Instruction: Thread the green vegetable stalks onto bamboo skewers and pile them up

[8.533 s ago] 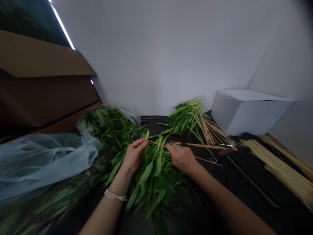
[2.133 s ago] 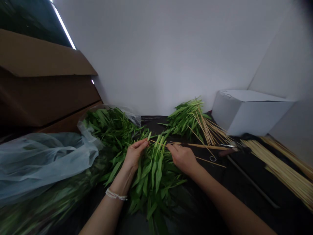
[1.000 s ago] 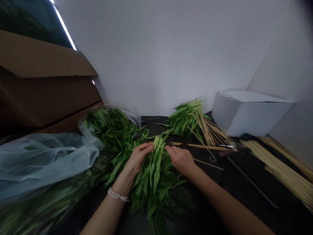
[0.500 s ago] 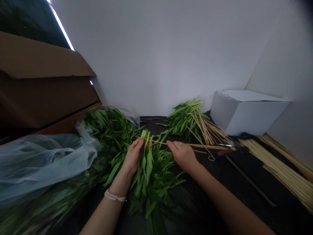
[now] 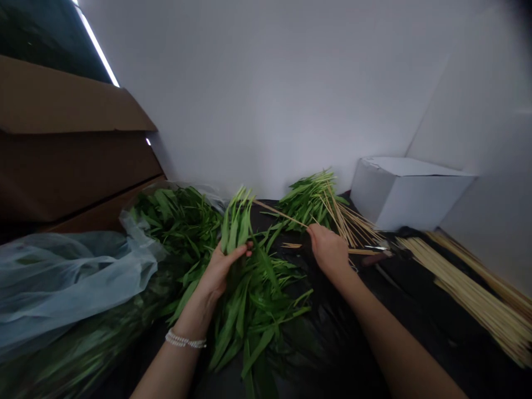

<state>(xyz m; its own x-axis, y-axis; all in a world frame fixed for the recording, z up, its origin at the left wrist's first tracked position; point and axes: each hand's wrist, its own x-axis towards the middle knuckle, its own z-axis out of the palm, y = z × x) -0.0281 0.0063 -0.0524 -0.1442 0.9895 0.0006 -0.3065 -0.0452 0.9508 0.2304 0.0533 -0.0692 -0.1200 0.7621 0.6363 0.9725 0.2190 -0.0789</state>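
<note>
My left hand [image 5: 224,265] is closed around a small bunch of leafy green stems [image 5: 236,221], their pale cut ends pointing up and the leaves hanging below. A thin wooden stick [image 5: 282,214] is pinched in my right hand [image 5: 330,249], slanting up and left so its far end comes near the stem tops. Whether it touches them I cannot tell. Beneath my left hand lies a heap of loose leafy greens [image 5: 266,299] on the black plastic sheet [image 5: 332,332]. A few short sticks [image 5: 291,245] lie between my hands.
A bundle of greens [image 5: 305,197] with sticks [image 5: 347,221] across it lies by the wall. Right are a white box [image 5: 378,194], scissors [image 5: 376,257] and long pale sticks [image 5: 469,288]. Left are a clear plastic bag [image 5: 83,277], more greens [image 5: 178,216] and a cardboard box [image 5: 75,172].
The stick has come away from across the stems and now tilts upward in my right hand, which moved right. My left hand has shifted its grip lower, with more stem showing above it.
</note>
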